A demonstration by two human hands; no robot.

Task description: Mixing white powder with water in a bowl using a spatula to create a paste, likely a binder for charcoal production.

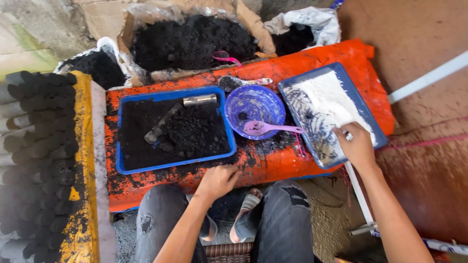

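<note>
Before us lies the orange work board [273, 160], carrying a blue rectangular tray of black powder [171, 130] and a blue rectangular tray of white powder [329, 109]. We judge that white powder light, loose and easily spilled, best moved by gripping the tray's rim. Our right hand [358, 146] curls over its near edge, fingers hidden. Our left hand [218, 181] rests loosely closed on the board's front edge.

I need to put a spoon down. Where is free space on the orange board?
Bare orange board lies below the black-powder tray, left of the left hand. Between bowl and white-powder tray, by the right hand, it is crowded.
</note>
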